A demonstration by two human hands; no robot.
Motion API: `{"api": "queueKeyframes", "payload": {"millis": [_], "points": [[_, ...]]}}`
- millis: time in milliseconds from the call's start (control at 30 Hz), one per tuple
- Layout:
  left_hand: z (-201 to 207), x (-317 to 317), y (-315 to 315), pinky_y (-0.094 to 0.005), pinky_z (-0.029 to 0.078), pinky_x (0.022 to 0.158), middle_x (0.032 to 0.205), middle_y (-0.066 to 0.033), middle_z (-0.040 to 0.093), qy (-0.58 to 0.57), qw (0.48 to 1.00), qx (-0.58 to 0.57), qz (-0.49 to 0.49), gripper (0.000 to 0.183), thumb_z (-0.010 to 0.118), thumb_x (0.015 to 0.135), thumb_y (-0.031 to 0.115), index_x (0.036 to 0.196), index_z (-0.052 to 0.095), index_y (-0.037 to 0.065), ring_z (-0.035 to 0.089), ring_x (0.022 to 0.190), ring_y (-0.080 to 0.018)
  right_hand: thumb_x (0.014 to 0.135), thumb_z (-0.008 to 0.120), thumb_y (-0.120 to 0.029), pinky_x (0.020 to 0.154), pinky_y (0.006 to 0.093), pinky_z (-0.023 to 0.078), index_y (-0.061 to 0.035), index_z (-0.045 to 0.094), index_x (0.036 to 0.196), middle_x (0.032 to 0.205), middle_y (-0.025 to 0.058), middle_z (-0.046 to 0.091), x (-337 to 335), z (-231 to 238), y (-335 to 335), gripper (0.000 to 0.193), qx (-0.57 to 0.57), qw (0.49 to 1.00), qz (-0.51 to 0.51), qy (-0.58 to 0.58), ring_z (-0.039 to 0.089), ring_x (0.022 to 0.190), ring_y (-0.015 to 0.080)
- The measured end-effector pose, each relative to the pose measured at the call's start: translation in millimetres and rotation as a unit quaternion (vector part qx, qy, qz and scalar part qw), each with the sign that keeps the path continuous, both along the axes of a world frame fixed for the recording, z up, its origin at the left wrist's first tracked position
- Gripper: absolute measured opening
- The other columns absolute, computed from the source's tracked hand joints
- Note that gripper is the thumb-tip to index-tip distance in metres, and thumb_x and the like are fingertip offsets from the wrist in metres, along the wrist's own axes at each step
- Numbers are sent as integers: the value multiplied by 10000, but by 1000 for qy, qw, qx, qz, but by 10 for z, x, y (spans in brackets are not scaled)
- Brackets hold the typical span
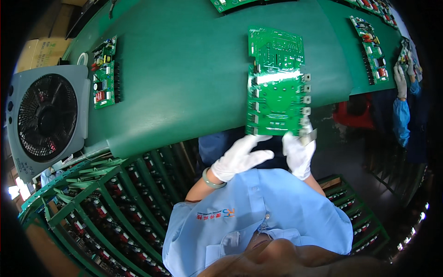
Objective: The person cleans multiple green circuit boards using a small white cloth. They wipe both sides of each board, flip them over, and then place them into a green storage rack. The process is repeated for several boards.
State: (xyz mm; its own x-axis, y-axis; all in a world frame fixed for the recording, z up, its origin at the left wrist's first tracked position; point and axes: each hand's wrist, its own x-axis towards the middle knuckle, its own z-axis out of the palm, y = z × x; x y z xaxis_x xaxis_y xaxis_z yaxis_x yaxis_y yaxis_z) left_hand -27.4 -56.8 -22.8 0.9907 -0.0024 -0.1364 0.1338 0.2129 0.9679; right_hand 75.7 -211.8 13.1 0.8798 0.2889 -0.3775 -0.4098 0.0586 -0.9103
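A large green circuit board (277, 99) lies before me with its solder side up, its near end past the table's edge. Metal-tabbed parts stick out along its right edge. My left hand (242, 159), white-gloved, has its fingers stretched to the board's near left corner and its thumb held apart; firm contact is hard to tell. At the near right corner my right hand (300, 154), also gloved, closes on the board, fingers up along the right edge and thumb by the near edge. A small greyish flat piece (310, 136) shows beside these fingers, too blurred to name.
A grey box fan (48, 115) stands left of the green table (175, 83). Populated boards lie at the left (105, 74) and right (371, 51). Green racks (106, 198) with boards flank me below. A co-worker's gloved hand (400, 81) and a red stool (355, 115) are at right.
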Motion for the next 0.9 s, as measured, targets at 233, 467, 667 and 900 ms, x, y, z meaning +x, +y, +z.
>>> {"api": "queueKeyframes", "payload": {"millis": [233, 467, 667, 900], "points": [[204, -80, 493, -371, 542, 897, 1220, -194, 675, -33, 994, 61, 83, 553, 732, 867, 119, 1363, 540, -30, 679, 1067, -281, 879, 679, -28, 506, 206, 407, 44, 656, 1249, 928, 57, 715, 681, 344, -256, 378, -72, 965, 125, -218, 522, 545, 44], [315, 185, 1106, -495, 299, 1185, 1501, -253, 438, -160, 932, 139, 295, 972, 838, 764, 395, 1473, 375, -83, 400, 1422, -374, 1009, 396, -315, 695, 330, 513, 17, 727, 1127, 1115, 162, 733, 1344, 926, 174, 483, -70, 687, 439, -574, 714, 832, 279], [393, 309, 1079, -332, 523, 971, 1332, -227, 596, -79, 941, 34, 327, 741, 800, 799, 186, 1417, 477, -67, 590, 1237, -277, 859, 646, -38, 820, 339, 548, 11, 634, 1296, 1133, 124, 718, 1167, 718, 411, 440, -238, 845, 172, -448, 713, 901, 255], [348, 239, 1046, -453, 483, 1050, 1275, -237, 634, -46, 941, 49, 331, 862, 862, 679, 156, 1414, 478, -80, 622, 1196, -337, 912, 619, -324, 806, 417, 565, -24, 645, 1163, 1109, 157, 694, 582, 307, 356, 391, -116, 664, 403, -619, 704, 931, 300]]}}
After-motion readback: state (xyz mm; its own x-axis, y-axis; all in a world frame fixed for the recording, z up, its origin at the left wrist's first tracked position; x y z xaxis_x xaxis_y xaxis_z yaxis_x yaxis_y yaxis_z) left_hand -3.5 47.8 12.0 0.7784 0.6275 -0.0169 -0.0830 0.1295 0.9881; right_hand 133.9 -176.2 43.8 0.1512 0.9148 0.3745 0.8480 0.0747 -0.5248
